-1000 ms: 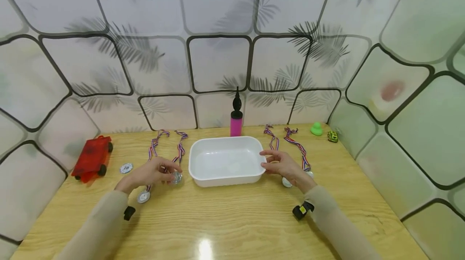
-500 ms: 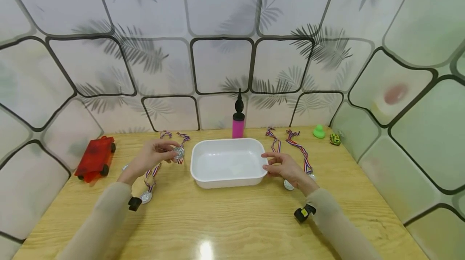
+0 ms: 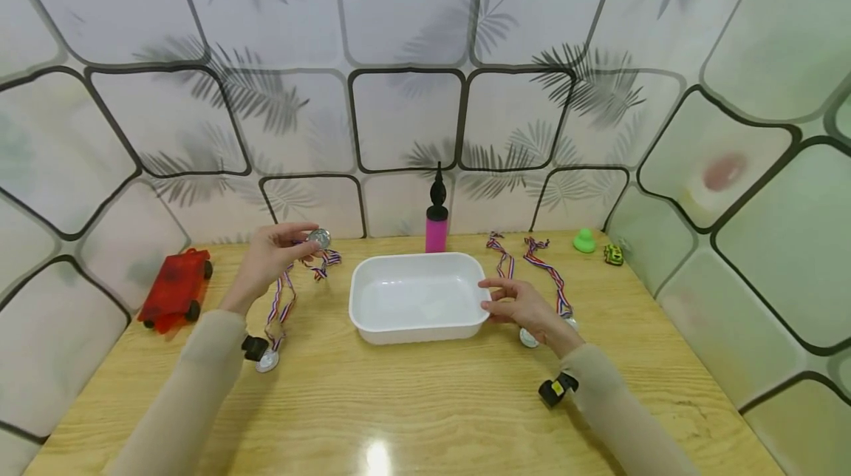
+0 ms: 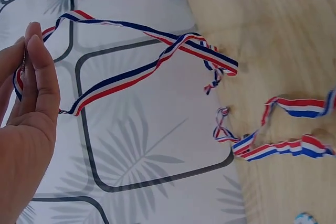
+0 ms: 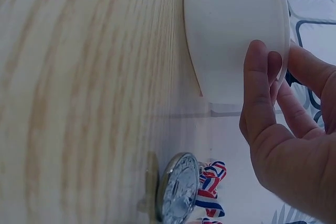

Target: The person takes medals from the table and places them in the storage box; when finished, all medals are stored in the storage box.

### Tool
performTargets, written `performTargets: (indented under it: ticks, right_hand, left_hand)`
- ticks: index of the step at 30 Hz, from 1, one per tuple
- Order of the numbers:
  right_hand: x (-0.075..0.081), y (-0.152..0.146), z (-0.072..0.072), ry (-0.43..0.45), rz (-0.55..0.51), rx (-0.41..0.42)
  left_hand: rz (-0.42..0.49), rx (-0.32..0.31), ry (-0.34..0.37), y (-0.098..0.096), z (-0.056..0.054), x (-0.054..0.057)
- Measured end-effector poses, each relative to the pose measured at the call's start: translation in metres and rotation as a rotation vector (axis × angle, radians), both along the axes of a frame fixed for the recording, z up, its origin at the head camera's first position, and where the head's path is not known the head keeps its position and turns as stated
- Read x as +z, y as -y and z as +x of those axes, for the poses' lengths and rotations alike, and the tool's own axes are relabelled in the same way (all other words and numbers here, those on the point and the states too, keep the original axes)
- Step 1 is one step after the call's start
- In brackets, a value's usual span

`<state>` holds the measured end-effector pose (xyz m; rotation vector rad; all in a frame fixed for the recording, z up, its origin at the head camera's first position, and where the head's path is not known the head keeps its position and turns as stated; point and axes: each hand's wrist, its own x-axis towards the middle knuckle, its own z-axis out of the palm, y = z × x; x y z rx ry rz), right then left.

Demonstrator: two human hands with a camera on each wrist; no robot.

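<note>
My left hand (image 3: 269,258) pinches a silver medal (image 3: 319,239) between thumb and fingers, raised above the table at the back left. Its striped ribbon (image 4: 118,82) trails down in a loop in the left wrist view; the medal is nearly edge-on there. My right hand (image 3: 525,307) holds the right end of a white plastic tub (image 3: 415,333), with fingers on both sides of its rim in the right wrist view. Another silver medal (image 3: 267,361) lies left of the tub. Beside my right hand lie two more, one medal (image 3: 528,338) partly covered by the hand.
On the wooden table (image 3: 425,402), a red toy car (image 3: 173,290) sits at the left. A pink and black pump (image 3: 436,221) stands behind the tub. A green rubber duck (image 3: 584,241) and a small yellow-green toy car (image 3: 613,254) are at the right, near the patterned backdrop.
My left hand has lifted the silver medal off the table and carried it up and back, its ribbon moving along. My right hand and the tub stay in place.
</note>
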<state>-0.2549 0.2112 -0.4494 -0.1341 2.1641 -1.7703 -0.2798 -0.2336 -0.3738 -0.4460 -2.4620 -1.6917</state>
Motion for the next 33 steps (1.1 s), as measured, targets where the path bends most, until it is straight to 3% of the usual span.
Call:
performTargets:
  ticks: [8, 13, 20, 28, 33]
  right_hand:
    - [0.0, 0.0, -0.001, 0.006, -0.005, -0.005]
    - [0.0, 0.0, -0.001, 0.015, -0.003, -0.016]
    - [0.001, -0.001, 0.0, -0.011, -0.035, 0.025]
    - [0.001, 0.001, 0.0, 0.016, -0.026, 0.0]
    - [0.0, 0.001, -0.001, 0.019, -0.009, -0.016]
  left_hand:
    - [0.036, 0.05, -0.108, -0.002, -0.011, 0.025]
    - [0.07, 0.103, -0.134, -0.008, -0.014, 0.04]
    - [0.045, 0.165, -0.221, -0.017, -0.018, 0.061]
    - [0.173, 0.138, -0.278, -0.035, -0.014, 0.085]
    - [0.301, 0.046, -0.335, -0.05, -0.01, 0.104]
